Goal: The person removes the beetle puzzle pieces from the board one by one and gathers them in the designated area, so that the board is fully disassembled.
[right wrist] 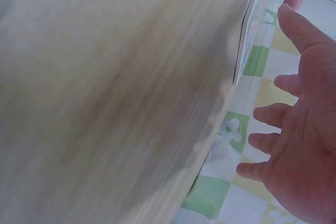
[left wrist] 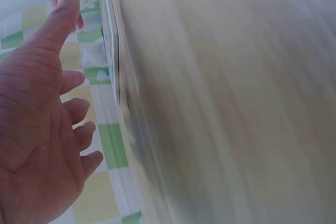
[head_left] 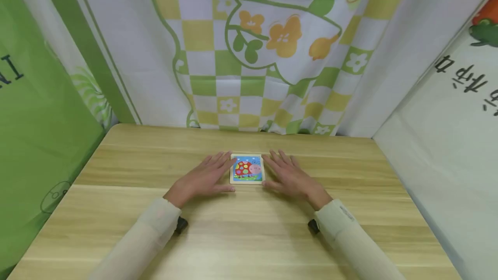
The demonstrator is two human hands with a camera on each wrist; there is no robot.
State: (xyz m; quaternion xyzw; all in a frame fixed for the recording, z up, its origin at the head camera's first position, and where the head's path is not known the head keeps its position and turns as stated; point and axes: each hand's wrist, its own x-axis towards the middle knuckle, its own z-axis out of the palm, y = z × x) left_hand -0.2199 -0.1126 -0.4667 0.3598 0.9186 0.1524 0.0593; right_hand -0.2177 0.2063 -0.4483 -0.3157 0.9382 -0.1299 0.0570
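A small square wooden picture puzzle (head_left: pixel 247 169) with a red spotted ladybug on a blue ground lies flat near the far side of the table. On its left is my left hand (head_left: pixel 206 175), fingers extended, its fingertips by the puzzle's left edge. My right hand (head_left: pixel 289 176) mirrors it on the right, fingers spread beside the right edge. Both wrist views show the hands raised above the tabletop, with nothing held in the left palm (left wrist: pixel 37 124) or the right palm (right wrist: pixel 304 129). The puzzle (left wrist: pixel 111 40) appears there edge-on as a thin slab.
The light wooden table (head_left: pixel 249 237) stretches toward me. Behind it hangs a checked, flowered curtain (head_left: pixel 241 85). A green cloth wall (head_left: pixel 43 141) stands to the left and a white one (head_left: pixel 439 150) to the right. Dark wrist devices (head_left: pixel 181 225) poke out under the sleeves.
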